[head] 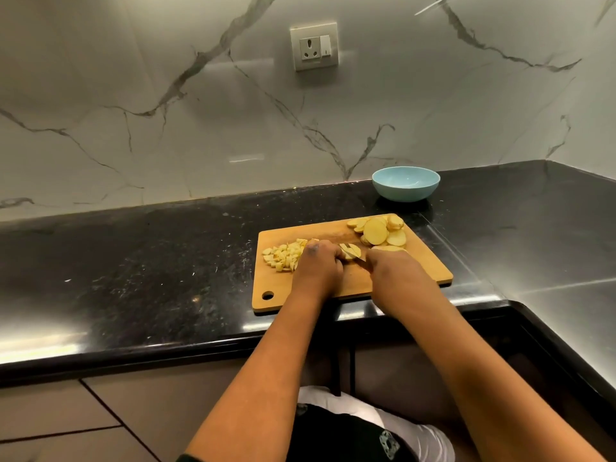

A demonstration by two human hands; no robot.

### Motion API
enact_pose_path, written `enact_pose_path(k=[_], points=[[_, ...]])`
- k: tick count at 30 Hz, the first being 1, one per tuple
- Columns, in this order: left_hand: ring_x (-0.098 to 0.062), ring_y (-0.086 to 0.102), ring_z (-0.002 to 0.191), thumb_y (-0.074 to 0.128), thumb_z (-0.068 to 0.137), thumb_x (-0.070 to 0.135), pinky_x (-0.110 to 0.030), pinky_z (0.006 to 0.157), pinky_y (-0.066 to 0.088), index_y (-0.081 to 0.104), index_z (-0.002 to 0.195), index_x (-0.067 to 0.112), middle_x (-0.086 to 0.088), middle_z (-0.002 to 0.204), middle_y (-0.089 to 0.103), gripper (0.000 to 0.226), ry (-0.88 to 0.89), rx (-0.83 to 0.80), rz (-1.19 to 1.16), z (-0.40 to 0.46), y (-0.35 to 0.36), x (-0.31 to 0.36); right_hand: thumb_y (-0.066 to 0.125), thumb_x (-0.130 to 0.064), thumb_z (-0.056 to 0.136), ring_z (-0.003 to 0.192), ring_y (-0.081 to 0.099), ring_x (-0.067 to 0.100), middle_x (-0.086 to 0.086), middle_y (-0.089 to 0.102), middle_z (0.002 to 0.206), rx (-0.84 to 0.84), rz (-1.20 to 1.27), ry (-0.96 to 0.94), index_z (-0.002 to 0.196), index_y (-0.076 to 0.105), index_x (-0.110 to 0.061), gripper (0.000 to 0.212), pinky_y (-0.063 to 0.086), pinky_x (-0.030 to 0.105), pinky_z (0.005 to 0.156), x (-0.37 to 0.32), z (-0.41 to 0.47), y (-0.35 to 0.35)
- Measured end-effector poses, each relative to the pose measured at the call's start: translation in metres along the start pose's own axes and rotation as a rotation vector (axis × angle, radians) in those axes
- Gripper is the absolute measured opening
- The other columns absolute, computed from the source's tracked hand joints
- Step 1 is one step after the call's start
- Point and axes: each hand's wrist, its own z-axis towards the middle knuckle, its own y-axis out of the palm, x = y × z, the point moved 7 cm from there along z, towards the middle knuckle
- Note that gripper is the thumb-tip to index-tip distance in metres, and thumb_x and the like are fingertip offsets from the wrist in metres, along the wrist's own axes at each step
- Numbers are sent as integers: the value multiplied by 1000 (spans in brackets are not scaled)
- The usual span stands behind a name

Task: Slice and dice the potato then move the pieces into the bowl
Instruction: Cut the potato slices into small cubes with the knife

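Head view: rectangular wooden chopping board [400, 278] w/ a hang hole at its near-left corner lies on the black speckled stone countertop [150, 261], near the front edge.

Left hand [318, 266] sits mid-board, fingers curled down onto a small stack of pale yellow potato slices [350, 252], pinning them against the wood. Knuckles face the camera; fingertips are tucked under, so exact contact pts can't be made out.

Right hand [391, 266] is just beside it, fist closed round a knife handle that's hidden inside the grip. Only a bit of the metal knife blade [348, 250] shows, lying across the held slices betw the two hands.

Heap of small diced potato cubes [283, 258] lies on the board's left part, touching the left hand's outer side. Pile of round uncut potato slices [380, 233] sits at the far-right corner of the board, overlapping each other, apart from both hands.

Light blue round bowl [405, 188] stands upright on the counter beyond the board's far-right corner, near the marble-look wall [166, 128]; nothing visible inside. White wall socket w/ switch [314, 46] is mounted higher up on that wall.
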Motion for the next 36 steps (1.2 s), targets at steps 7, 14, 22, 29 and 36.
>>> enact_pose_path(k=[7, 14, 22, 29, 36], points=[[-14, 52, 104, 52, 94, 15, -23, 86, 41, 73, 109, 19, -4, 109, 67, 26, -23, 56, -12, -2, 0, -9, 53, -9, 94, 75, 54, 18, 5, 53, 93, 99, 116, 31, 116, 57, -23, 26, 51, 31, 62, 23, -16, -24], [-19, 54, 101, 55, 87, 9, -29, 85, 48, 55, 123, 18, -5, 101, 64, 37, -37, 162, -55, -7, -10, -7, 49, -11, 96, 76, 57, 20, 7, 60, 90, 155, 260, -37, 109, 57, -20, 18, 52, 33, 64, 11, 2, 2], [-19, 57, 101, 54, 84, 10, -35, 91, 49, 46, 127, 18, -2, 97, 70, 44, -30, 125, -6, -2, -2, -8, 43, -10, 99, 79, 53, 20, 4, 50, 87, 167, 136, -61, 116, 54, -20, 23, 43, 28, 64, 0, 10, 18], [-23, 58, 101, 52, 82, 13, -37, 89, 47, 47, 124, 18, -3, 101, 70, 43, -33, 76, 64, 0, 0, -8, 45, -9, 97, 90, 57, 24, 8, 57, 98, 85, 133, -63, 119, 54, -20, 26, 49, 32, 73, -7, 16, 15], [-18, 58, 94, 52, 82, 22, -37, 87, 50, 48, 122, 19, 1, 97, 67, 40, -14, 86, 102, -7, -3, -4, 56, -3, 90, 97, 56, 23, 9, 54, 116, -66, 23, -1, 131, 48, -22, 46, 53, 34, 83, 10, -15, 4]])
